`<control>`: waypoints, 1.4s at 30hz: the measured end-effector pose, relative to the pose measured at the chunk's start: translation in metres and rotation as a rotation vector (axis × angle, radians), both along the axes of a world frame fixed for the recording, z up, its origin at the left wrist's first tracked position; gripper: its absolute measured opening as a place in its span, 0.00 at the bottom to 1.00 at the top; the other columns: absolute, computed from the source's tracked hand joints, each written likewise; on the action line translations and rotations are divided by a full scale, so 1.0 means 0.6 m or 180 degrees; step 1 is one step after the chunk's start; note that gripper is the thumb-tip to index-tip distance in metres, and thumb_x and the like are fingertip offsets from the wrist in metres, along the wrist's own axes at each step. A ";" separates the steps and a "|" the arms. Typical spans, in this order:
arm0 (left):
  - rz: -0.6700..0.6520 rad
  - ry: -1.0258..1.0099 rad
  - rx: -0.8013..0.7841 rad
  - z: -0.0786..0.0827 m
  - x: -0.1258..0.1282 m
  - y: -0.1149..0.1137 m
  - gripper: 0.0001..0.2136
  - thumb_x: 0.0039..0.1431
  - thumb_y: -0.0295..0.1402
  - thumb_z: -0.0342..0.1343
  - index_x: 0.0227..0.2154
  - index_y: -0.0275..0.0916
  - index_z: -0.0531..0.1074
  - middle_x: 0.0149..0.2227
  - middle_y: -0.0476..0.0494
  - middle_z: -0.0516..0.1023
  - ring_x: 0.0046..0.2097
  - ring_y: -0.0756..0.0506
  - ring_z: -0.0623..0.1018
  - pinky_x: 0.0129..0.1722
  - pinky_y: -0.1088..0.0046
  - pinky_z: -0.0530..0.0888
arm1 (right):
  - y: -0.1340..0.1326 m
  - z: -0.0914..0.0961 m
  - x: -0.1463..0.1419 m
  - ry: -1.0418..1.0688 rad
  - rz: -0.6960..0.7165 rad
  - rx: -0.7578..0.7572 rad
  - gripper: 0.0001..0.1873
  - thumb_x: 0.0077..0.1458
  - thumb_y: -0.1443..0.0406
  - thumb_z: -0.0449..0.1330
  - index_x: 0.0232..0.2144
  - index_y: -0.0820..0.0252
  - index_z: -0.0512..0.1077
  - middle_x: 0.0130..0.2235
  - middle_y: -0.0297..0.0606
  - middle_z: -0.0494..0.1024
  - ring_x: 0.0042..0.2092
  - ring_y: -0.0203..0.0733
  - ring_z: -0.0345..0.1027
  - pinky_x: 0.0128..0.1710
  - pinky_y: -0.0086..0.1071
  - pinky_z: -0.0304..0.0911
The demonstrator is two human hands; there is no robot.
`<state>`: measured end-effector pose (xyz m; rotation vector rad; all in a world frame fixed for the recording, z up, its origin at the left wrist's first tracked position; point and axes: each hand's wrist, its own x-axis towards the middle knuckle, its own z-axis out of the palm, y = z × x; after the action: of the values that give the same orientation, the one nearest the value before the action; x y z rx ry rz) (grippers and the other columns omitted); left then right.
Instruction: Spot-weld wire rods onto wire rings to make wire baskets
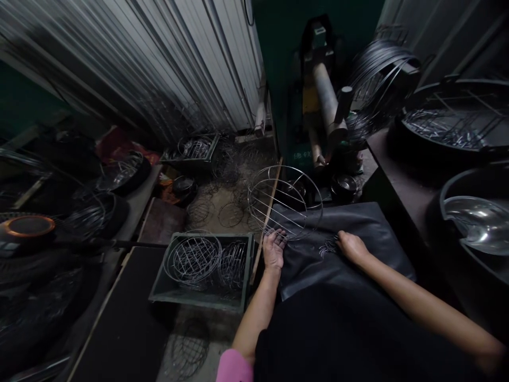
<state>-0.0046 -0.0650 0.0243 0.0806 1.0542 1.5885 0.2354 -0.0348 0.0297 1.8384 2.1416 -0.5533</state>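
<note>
My left hand (pixel 274 249) is closed on the near edge of a round wire rack (pixel 284 203), a hoop with several parallel bars across it. The rack tilts up over the dark apron (pixel 369 228) on my lap. In my right hand (pixel 351 246), closed just above the apron, is a small bundle of short bent wire pieces (pixel 327 246), their ends fanning out to the left. Left of my left arm sits a green crate (pixel 199 303) with round wire racks (pixel 194 259) piled inside.
A machine with a metal cylinder (pixel 326 95) stands ahead, beside a wire coil (pixel 382 69). On the right bench are a black pan of wire pieces (pixel 445 127) and a shiny metal bowl (pixel 483 220). Loose racks (pixel 230 214) lie on the floor.
</note>
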 end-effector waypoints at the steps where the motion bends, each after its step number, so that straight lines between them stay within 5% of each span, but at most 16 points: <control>1: 0.0001 -0.0008 0.0007 0.000 0.000 0.000 0.15 0.41 0.36 0.61 0.34 0.38 0.67 0.34 0.44 0.76 0.38 0.45 0.77 0.45 0.62 0.70 | 0.000 -0.001 -0.001 0.0012 -0.0027 0.0006 0.06 0.60 0.71 0.51 0.39 0.67 0.67 0.40 0.51 0.75 0.42 0.47 0.71 0.38 0.31 0.60; 7: 0.0014 -0.0005 0.0051 -0.004 -0.004 -0.004 0.14 0.42 0.35 0.61 0.32 0.38 0.67 0.34 0.44 0.76 0.38 0.46 0.77 0.44 0.62 0.71 | 0.016 0.004 0.037 0.0561 -0.0384 -0.0041 0.08 0.60 0.67 0.51 0.33 0.65 0.68 0.36 0.44 0.76 0.38 0.42 0.71 0.34 0.27 0.60; 12: -0.0013 0.0058 0.0066 -0.006 -0.007 -0.006 0.16 0.40 0.36 0.62 0.33 0.39 0.66 0.34 0.45 0.76 0.38 0.45 0.77 0.45 0.62 0.70 | 0.019 0.016 0.095 0.2529 -0.1806 -0.0630 0.09 0.57 0.65 0.50 0.27 0.62 0.66 0.24 0.36 0.73 0.28 0.37 0.69 0.28 0.26 0.64; 18: -0.0029 0.0086 0.0032 -0.003 -0.002 -0.006 0.16 0.40 0.36 0.62 0.32 0.39 0.66 0.34 0.45 0.76 0.38 0.45 0.77 0.43 0.63 0.70 | 0.010 0.027 0.117 0.3274 -0.2732 -0.0390 0.05 0.54 0.67 0.55 0.35 0.63 0.67 0.35 0.44 0.75 0.31 0.39 0.71 0.30 0.29 0.68; 22: -0.0015 0.0113 -0.0002 0.007 0.000 -0.006 0.16 0.39 0.35 0.62 0.32 0.40 0.65 0.33 0.47 0.75 0.37 0.46 0.77 0.41 0.63 0.71 | 0.005 0.039 0.135 0.3362 -0.2667 0.0238 0.12 0.54 0.67 0.53 0.41 0.65 0.66 0.33 0.45 0.75 0.33 0.43 0.72 0.34 0.33 0.69; 26: -0.0074 0.0319 -0.0065 0.040 -0.008 -0.001 0.18 0.37 0.32 0.63 0.34 0.40 0.65 0.31 0.49 0.74 0.33 0.48 0.75 0.37 0.64 0.72 | -0.007 0.033 0.148 0.2413 -0.1821 0.1133 0.09 0.54 0.63 0.52 0.36 0.60 0.67 0.31 0.42 0.75 0.34 0.48 0.72 0.37 0.38 0.68; 30: -0.0307 0.0773 0.0116 0.083 -0.026 0.018 0.21 0.36 0.31 0.64 0.36 0.39 0.66 0.32 0.48 0.73 0.33 0.49 0.74 0.34 0.69 0.72 | -0.012 0.003 0.151 0.1744 -0.1191 0.0959 0.04 0.51 0.66 0.51 0.28 0.57 0.65 0.29 0.44 0.76 0.34 0.52 0.73 0.36 0.40 0.67; 37: -0.0852 0.2162 0.1004 0.119 -0.045 0.113 0.26 0.35 0.28 0.65 0.41 0.39 0.64 0.36 0.46 0.72 0.37 0.49 0.74 0.40 0.71 0.71 | 0.016 -0.034 0.181 0.3169 -0.2210 0.0623 0.11 0.47 0.60 0.53 0.33 0.57 0.67 0.25 0.40 0.77 0.27 0.49 0.73 0.29 0.38 0.70; 42: -0.1235 0.3933 0.1557 0.115 -0.039 0.197 0.27 0.35 0.26 0.63 0.43 0.38 0.64 0.39 0.45 0.71 0.42 0.46 0.73 0.47 0.67 0.69 | 0.020 -0.028 0.188 0.4008 -0.2961 0.0195 0.18 0.38 0.55 0.60 0.30 0.62 0.68 0.24 0.41 0.75 0.24 0.44 0.70 0.23 0.33 0.69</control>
<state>-0.0280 0.0535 0.0932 1.6557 1.3711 1.3295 0.3481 -0.0227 0.0131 2.8939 1.4957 -2.3441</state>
